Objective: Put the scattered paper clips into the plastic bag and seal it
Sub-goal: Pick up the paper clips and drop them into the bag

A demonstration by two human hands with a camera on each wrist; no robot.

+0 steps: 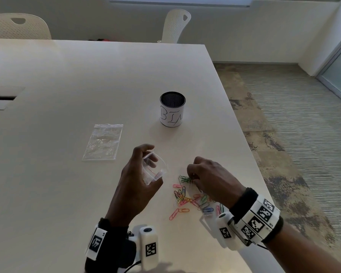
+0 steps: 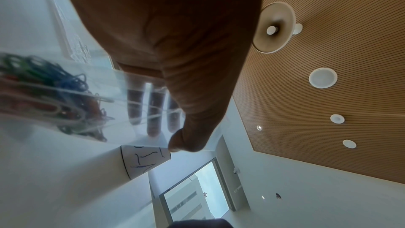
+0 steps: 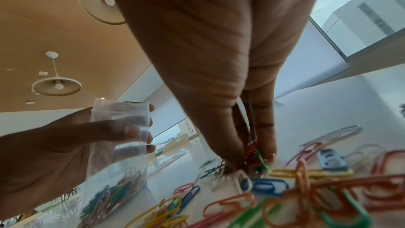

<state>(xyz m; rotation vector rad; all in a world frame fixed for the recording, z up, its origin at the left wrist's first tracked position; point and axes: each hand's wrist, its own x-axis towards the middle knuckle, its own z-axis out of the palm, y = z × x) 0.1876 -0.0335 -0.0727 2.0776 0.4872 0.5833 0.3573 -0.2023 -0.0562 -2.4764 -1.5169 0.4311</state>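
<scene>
My left hand (image 1: 144, 170) holds a small clear plastic bag (image 1: 156, 168) upright with its mouth spread, thumb and fingers on its two sides (image 2: 153, 110). Several coloured paper clips (image 3: 114, 195) lie in the bag's bottom (image 2: 43, 89). Scattered paper clips (image 1: 193, 200) of many colours lie on the white table (image 1: 87, 85) to the bag's right. My right hand (image 1: 205, 174) reaches down at the far end of that pile. Its fingertips (image 3: 269, 153) pinch a small bunch of green and red clips (image 3: 256, 157) against the tabletop.
A second clear zip bag (image 1: 103, 142) lies flat on the table to the left. A black mesh cup (image 1: 172, 109) with a white label marked BIN stands behind the hands. The table's right edge (image 1: 250, 146) runs close to the clips. Two white chairs (image 1: 175, 26) stand at the far side.
</scene>
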